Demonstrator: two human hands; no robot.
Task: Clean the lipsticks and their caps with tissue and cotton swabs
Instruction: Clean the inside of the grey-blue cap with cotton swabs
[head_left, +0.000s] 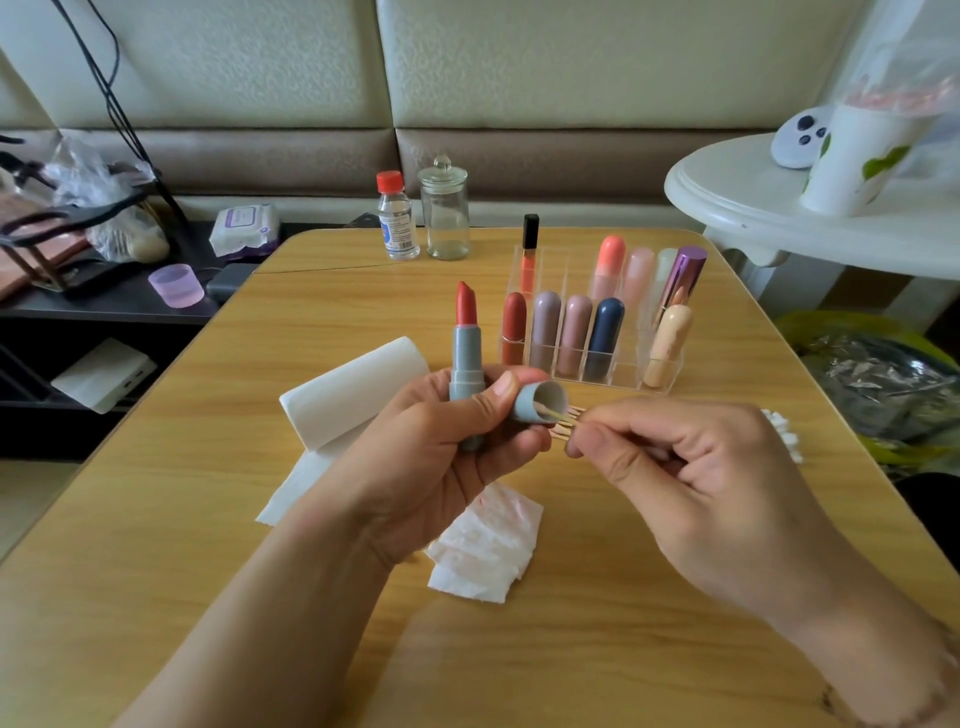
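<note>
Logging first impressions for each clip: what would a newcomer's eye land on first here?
Centre frame, the left hand holds an uncapped red lipstick upright along with its grey cap, while the right hand pokes a cotton swab into the cap. Behind them on the wooden table stands a clear organizer of colourful lipsticks, and a red-stained tissue lies below the hands.
</note>
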